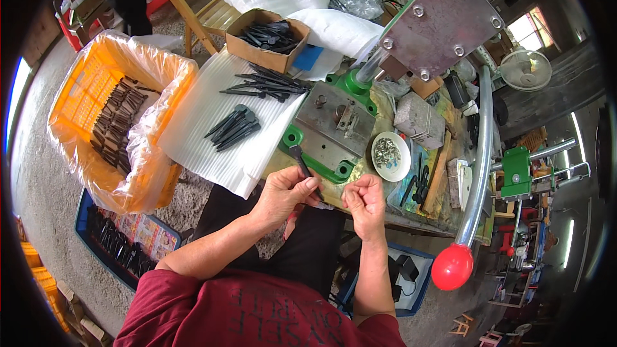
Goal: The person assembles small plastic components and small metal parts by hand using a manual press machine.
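My left hand (pixel 286 194) pinches a black tapered piece with a flattened round head (pixel 302 161); its head points away from me, beside the press's green base (pixel 334 170). Close by on the right, my right hand (pixel 366 209) is raised with thumb and fingers pressed together. Whatever it holds, if anything, is too small to make out. Beyond the hands lies the press's steel fixture block (pixel 331 122). A white bowl (pixel 393 176) of small metal parts stands to its right. Similar black pieces lie in bunches (pixel 234 127) on a white foam sheet (pixel 193 135).
A cardboard box (pixel 279 60) of black pieces stands at the back. On the left is a plastic-lined orange crate (pixel 160 170) holding brown pieces. The press lever, with a red ball knob (pixel 452 266), reaches down at right. Blue trays (pixel 168 236) sit below.
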`<state>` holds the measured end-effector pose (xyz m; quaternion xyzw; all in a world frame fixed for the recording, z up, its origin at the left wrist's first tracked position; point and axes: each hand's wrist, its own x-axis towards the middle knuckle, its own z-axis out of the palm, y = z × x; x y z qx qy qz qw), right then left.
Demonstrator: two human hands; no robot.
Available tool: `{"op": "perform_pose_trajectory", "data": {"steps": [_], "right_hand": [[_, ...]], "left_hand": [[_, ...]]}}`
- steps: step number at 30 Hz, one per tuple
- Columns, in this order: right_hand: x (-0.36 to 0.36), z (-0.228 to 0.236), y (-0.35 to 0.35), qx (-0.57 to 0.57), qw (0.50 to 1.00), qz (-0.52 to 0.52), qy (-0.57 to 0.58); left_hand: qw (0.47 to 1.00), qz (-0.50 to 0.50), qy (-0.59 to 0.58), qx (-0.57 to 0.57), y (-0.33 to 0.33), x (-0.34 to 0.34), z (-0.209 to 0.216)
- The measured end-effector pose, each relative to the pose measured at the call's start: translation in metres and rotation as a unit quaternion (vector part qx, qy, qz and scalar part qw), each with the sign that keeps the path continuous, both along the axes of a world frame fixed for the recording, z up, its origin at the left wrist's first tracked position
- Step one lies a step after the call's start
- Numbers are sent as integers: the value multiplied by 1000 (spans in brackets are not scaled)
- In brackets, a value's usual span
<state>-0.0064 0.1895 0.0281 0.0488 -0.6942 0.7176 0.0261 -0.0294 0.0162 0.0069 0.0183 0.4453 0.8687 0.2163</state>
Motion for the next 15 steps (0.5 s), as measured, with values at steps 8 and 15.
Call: {"op": "perform_pose_trajectory", "data": {"steps": [8,15], "right_hand": [[12,-5,-25,-90,994,58,-24],[14,-4,-31,-79,996,32,-31]], "left_hand": [[991,21,-14,133,2,4,6],[990,28,-23,134,-1,6,7]]}}
